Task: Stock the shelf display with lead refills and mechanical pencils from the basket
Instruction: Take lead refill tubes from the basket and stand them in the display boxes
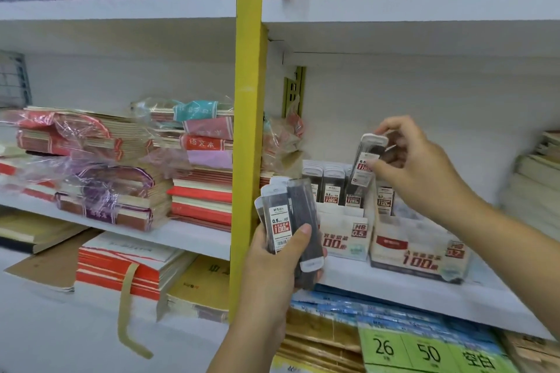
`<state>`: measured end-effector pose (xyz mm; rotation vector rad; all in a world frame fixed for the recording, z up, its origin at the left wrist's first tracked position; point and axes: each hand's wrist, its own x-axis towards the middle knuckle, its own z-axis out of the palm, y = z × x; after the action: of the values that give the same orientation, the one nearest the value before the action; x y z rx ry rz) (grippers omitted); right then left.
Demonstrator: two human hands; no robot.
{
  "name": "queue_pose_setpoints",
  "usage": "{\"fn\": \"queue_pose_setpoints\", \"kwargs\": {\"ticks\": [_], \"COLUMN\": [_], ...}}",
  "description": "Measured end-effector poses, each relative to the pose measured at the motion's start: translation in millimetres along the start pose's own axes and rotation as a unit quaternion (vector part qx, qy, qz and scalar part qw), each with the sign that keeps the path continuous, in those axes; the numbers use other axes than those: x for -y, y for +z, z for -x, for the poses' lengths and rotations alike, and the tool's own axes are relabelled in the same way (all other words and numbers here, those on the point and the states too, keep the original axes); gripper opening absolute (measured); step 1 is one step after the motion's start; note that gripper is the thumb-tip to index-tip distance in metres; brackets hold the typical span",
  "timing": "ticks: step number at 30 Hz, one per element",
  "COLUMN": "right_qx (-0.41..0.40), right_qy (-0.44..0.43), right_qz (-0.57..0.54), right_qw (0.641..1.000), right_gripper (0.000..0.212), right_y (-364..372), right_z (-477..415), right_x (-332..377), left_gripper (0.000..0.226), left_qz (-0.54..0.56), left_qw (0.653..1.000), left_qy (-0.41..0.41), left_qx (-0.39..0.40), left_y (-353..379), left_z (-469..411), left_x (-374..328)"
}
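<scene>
My left hand (272, 260) grips a fanned bunch of dark lead refill packs (288, 215) in front of the shelf's yellow post. My right hand (415, 166) pinches one lead refill pack (368, 160), tilted, just above two white display boxes on the white shelf. The left display box (344, 233), marked HB 0.5, holds several upright refill packs (331, 188). The right display box (418, 248) shows a pack or two behind my right wrist. No basket and no mechanical pencils are in view.
The yellow post (247, 130) divides the shelving. Wrapped stacks of exercise books (121, 166) fill the left bay. More paper stacks (536, 172) stand at the far right. Below the white shelf (409, 294) lie blue packets and green price cards (424, 351).
</scene>
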<state>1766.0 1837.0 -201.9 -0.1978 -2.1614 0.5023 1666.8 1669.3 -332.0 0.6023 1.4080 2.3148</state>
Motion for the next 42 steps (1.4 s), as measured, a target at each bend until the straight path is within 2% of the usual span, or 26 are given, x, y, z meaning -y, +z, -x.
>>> {"fn": "queue_pose_setpoints", "kwargs": {"ticks": [5, 7, 9, 13, 15, 18, 21, 27, 31, 33, 34, 36, 39, 42], "right_qx": [0.064, 0.063, 0.051, 0.038, 0.019, 0.060, 0.121, 0.070, 0.081, 0.083, 0.076, 0.057, 0.028, -0.002], "right_qy": [-0.067, -0.092, -0.082, -0.061, -0.050, 0.016, 0.088, 0.151, 0.182, 0.190, 0.194, 0.195, 0.211, 0.219], "right_qz": [0.160, 0.228, 0.259, 0.280, 0.220, 0.003, -0.174, -0.312, -0.362, -0.367, -0.369, -0.366, -0.323, -0.313], "right_qw": [0.983, 0.967, 0.961, 0.957, 0.974, 0.998, 0.973, 0.935, 0.911, 0.907, 0.906, 0.908, 0.922, 0.924], "right_gripper": [0.027, 0.018, 0.008, 0.017, 0.023, 0.025, 0.031, 0.034, 0.022, 0.036, 0.035, 0.008, 0.027, 0.028], "right_y": [16.6, 19.8, 21.0, 19.0, 17.2, 21.8, 35.1, 27.2, 16.4, 15.4, 15.6, 18.5, 24.2, 25.0], "right_z": [-13.4, -16.2, -18.5, -14.0, 0.7, 35.7, 58.3, 72.7, 85.0, 94.8, 100.1, 109.3, 119.4, 125.3], "right_x": [-21.8, -29.7, -32.7, -27.7, -13.3, 12.9, 23.2, 15.1, 7.5, 3.2, 4.1, 1.9, -4.2, 0.2], "left_gripper": [0.023, 0.024, 0.028, 0.032, 0.035, 0.043, 0.038, 0.035, 0.045, 0.053, 0.056, 0.060, 0.061, 0.063], "left_qz": [0.003, 0.012, 0.008, 0.000, -0.001, -0.006, -0.016, -0.015, -0.002, -0.001, -0.002, -0.004, 0.004, 0.007], "left_qw": [1.000, 1.000, 0.999, 0.999, 0.997, 0.994, 0.990, 0.987, 0.990, 0.991, 0.992, 0.993, 0.996, 0.997], "left_qy": [-0.004, -0.007, -0.008, -0.015, -0.019, -0.024, -0.027, -0.055, -0.066, -0.071, -0.073, -0.072, -0.061, -0.056], "left_qx": [0.013, 0.025, 0.033, 0.050, 0.072, 0.106, 0.135, 0.147, 0.125, 0.111, 0.105, 0.090, 0.062, 0.056], "left_y": [-4.8, -6.9, -8.6, -9.4, -8.5, -4.3, 1.4, -1.7, -11.5, -14.1, -14.8, -16.6, -20.2, -18.2], "left_z": [-9.3, -10.0, -9.2, -5.7, -2.0, 5.9, 13.9, 23.8, 23.7, 24.8, 25.3, 26.6, 27.7, 31.4], "left_x": [3.1, 2.0, 0.9, -0.9, -2.4, -6.0, -7.0, -3.7, 0.3, 2.0, 2.4, 2.0, 0.5, -0.2]}}
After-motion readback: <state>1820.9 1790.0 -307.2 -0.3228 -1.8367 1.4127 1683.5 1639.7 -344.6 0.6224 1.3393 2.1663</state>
